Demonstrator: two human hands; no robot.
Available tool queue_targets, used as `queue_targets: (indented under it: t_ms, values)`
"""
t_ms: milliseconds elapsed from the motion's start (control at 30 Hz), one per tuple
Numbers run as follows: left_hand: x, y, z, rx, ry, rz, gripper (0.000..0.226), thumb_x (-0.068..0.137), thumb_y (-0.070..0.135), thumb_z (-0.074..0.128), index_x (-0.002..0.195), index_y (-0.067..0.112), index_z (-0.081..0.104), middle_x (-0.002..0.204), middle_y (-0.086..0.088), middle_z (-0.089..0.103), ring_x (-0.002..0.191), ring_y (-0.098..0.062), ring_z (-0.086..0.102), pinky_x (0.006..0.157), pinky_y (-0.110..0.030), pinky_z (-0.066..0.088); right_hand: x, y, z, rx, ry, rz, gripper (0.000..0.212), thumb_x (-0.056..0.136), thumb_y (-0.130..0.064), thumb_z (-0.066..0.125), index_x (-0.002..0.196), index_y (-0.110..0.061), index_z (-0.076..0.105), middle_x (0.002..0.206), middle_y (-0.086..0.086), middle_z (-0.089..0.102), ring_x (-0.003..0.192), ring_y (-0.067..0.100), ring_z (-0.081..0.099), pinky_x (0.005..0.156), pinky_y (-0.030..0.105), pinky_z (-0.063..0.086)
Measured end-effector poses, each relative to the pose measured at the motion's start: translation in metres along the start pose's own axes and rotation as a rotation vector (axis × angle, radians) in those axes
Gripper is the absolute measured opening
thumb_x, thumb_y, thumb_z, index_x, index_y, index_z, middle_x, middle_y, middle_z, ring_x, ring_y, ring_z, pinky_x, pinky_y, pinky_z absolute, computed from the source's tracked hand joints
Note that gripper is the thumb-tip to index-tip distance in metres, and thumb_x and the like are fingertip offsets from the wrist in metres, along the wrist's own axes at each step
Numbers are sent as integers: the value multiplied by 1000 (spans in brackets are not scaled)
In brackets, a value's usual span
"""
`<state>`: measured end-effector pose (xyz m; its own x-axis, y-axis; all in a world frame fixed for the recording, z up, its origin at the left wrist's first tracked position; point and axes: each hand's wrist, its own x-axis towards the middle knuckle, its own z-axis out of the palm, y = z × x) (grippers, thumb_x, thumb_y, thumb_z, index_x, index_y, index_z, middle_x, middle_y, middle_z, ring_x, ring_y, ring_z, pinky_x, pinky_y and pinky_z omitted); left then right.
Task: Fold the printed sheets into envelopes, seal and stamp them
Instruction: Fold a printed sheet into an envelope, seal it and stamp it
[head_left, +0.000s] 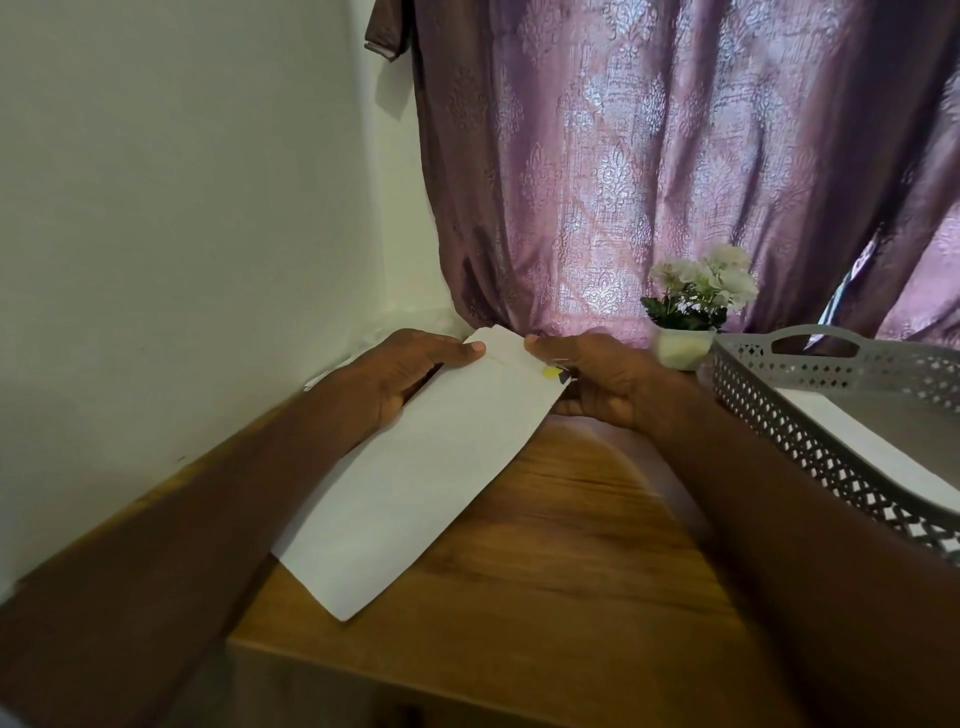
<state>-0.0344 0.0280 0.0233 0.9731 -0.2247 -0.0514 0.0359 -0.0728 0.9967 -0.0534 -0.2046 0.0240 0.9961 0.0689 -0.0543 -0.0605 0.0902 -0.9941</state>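
A long white envelope lies slanted over the wooden table, its far end lifted between both hands. My left hand grips the far left corner, thumb on top and fingers underneath. My right hand pinches the far right corner, where a small yellow and dark object shows at the envelope's edge beside the fingers. The envelope's flap end points toward the curtain.
A grey perforated tray with white paper inside stands at the right. A small white pot of white flowers sits behind my right hand. A purple curtain hangs at the back, a white wall on the left.
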Motion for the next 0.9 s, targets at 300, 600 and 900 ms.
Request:
queue_targets:
  t_ms: [300, 600, 900]
  values:
    - [-5, 1, 5, 16, -74, -13, 34, 84, 23, 85, 113, 7, 79, 108, -16, 80, 93, -31, 79, 85, -40, 63, 0, -3, 2, 70, -18, 40, 34, 89, 8, 69, 113, -16, 64, 103, 9, 72, 72, 19, 73, 51, 28, 59]
    - [-5, 0, 5, 15, -95, -1, 27, 84, 21, 86, 106, 8, 82, 107, -16, 80, 90, -29, 80, 69, -35, 63, 0, -1, 3, -9, 70, 39, 19, 91, -4, 72, 109, -11, 71, 106, 10, 69, 85, 22, 66, 57, 27, 55]
    - [-5, 1, 6, 31, -78, -22, 42, 82, 24, 86, 119, 6, 76, 113, -17, 79, 104, -35, 76, 93, -43, 61, 0, -1, 5, -10, 47, 60, 21, 86, 2, 74, 101, -13, 73, 126, 18, 68, 105, 31, 67, 65, 34, 59]
